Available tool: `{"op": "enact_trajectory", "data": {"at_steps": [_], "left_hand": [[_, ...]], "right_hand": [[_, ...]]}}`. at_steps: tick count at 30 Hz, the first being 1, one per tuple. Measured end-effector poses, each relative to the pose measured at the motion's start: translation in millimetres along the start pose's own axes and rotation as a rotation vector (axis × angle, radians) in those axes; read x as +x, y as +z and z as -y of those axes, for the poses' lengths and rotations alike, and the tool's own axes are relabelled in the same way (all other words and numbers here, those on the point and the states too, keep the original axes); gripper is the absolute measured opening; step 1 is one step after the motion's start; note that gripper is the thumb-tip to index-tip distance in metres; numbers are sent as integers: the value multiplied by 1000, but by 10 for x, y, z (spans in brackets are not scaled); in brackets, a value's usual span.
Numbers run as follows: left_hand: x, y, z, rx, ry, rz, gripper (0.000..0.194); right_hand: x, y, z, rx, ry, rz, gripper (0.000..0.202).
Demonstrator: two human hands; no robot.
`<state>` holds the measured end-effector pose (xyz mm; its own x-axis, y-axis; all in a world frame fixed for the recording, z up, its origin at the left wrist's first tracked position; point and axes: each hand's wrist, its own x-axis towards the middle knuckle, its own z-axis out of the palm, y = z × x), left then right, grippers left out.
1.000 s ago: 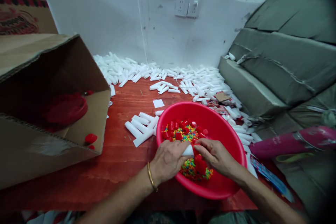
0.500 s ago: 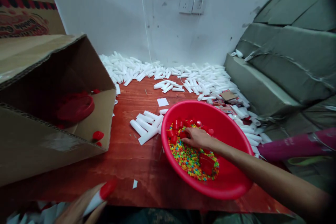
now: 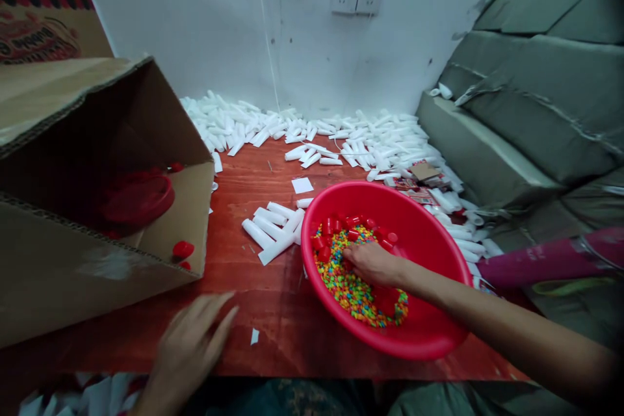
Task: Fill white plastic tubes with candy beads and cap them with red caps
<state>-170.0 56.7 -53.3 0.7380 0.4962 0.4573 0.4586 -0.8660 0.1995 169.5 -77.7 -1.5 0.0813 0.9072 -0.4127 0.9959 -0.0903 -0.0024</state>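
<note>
A red basin (image 3: pixel 439 266) holds small multicoloured candies (image 3: pixel 348 296), several short red caps (image 3: pixel 319 255) and a larger red piece (image 3: pixel 385 299) half sunk in them. My right hand (image 3: pixel 373 263) reaches into the basin with its fingers bent down into the candies. Red shows under the fingertips, seemingly a cap, partly hidden by the hand. My left hand (image 3: pixel 190 341) is over the table's front edge, somewhat blurred, its fingers stretched out and nothing in them. Below it, white tubes (image 3: pixel 97 396) lie in a heap at the lower left.
An opened cardboard box (image 3: pixel 97 286) on its side at left holds a red round thing (image 3: pixel 139 198) and small red pieces. White tubes (image 3: pixel 266 229) lie beside the basin, more (image 3: pixel 234 123) along the wall. Wrapped bundles (image 3: pixel 531 91) are stacked at right.
My left hand has let go of the white tube with the red tip and moved up and right, fingers spreading. My right hand has shifted slightly right within the basin.
</note>
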Motion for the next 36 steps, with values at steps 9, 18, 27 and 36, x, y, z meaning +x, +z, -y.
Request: {"op": "enact_trajectory", "data": {"at_steps": [9,18,27,36], "left_hand": [[1297,755,-343,-22,-20,238,20],[1365,-46,-908,-469,139,122,34],[1438,-46,-1241,-465,231,332,30],[1379,131,-1199,-456,381,273,34]], "right_hand": [[-300,-33,-11,1220,-33,-159,27],[-534,-16,39,1306,9,-457,33],[-634,-146,137,756,-66,-665,24],[-597,-178,122,796,-121,-428,34]]}}
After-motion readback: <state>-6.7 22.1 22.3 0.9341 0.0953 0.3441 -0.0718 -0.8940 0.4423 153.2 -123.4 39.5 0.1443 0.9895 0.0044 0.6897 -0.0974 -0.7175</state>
